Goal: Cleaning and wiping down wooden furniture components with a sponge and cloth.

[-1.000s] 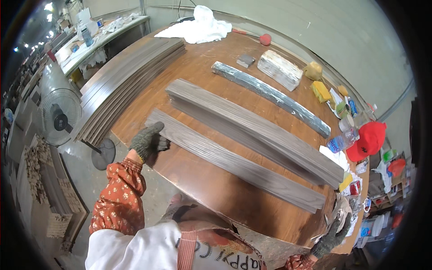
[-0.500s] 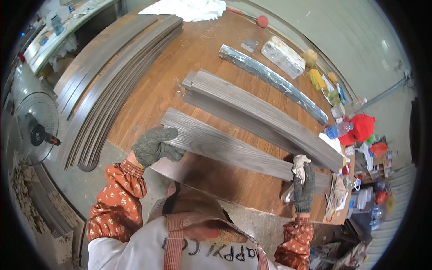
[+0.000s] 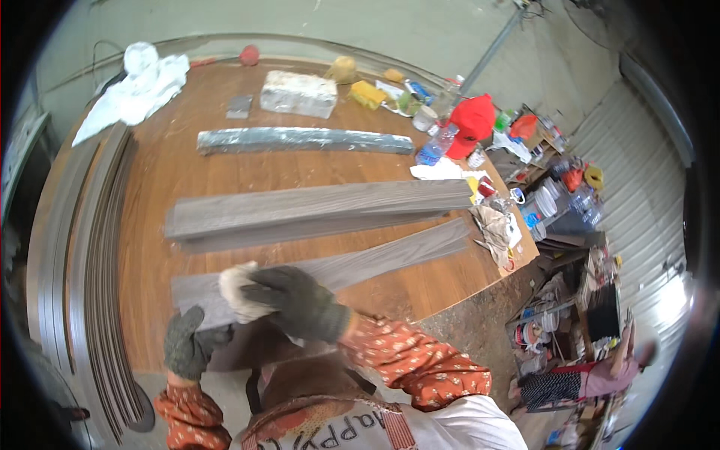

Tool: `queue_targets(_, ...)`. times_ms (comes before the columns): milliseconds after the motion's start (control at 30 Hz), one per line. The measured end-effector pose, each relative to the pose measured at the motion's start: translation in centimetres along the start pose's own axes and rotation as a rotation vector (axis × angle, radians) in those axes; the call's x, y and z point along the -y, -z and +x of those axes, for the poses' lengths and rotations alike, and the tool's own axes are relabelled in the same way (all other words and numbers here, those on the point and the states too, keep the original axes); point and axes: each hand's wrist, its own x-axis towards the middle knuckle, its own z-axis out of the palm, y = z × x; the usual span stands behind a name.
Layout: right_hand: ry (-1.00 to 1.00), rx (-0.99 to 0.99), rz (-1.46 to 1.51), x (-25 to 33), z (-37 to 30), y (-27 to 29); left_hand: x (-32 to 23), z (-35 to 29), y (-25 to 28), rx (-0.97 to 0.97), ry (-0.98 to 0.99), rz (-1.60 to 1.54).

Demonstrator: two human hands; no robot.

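A grey wood-grain plank (image 3: 382, 259) lies lengthwise in front of me near the table's front edge. My left hand (image 3: 189, 343), in a dark knitted glove, grips the front edge of its left end. In my gloved right hand (image 3: 304, 304) is a bunched whitish rag (image 3: 246, 291), held against the plank's top face close to the left hand. Motion blurs the rag and the right fingers a little. Just beyond the plank rests a stack of similar grey boards (image 3: 322, 206).
On the wooden table (image 3: 157, 172), long grey strips (image 3: 97, 262) are piled at the left. Farther back are a metal bar (image 3: 300, 140), a whitish block (image 3: 298, 94) and a white cloth (image 3: 135, 90). A red cap (image 3: 472, 124) and bottle (image 3: 437, 145) stand right. Another person (image 3: 600, 375) is beyond.
My right hand has carried the rag from the plank's right end to its left end. The left hand stays by the left end. My view has turned rightward.
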Motion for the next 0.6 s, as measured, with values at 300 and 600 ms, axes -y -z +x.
queue_targets(300, -0.678, -1.027, 1.397, -10.7, -23.0, 17.6, 1.7, 0.7, 1.4, -0.052, -0.054, -0.489)
queue_targets(600, -0.711, -1.355, 0.811, -24.7, -30.7, 33.0, 3.5, -1.0, 2.7, -0.856, -0.7, -0.173)
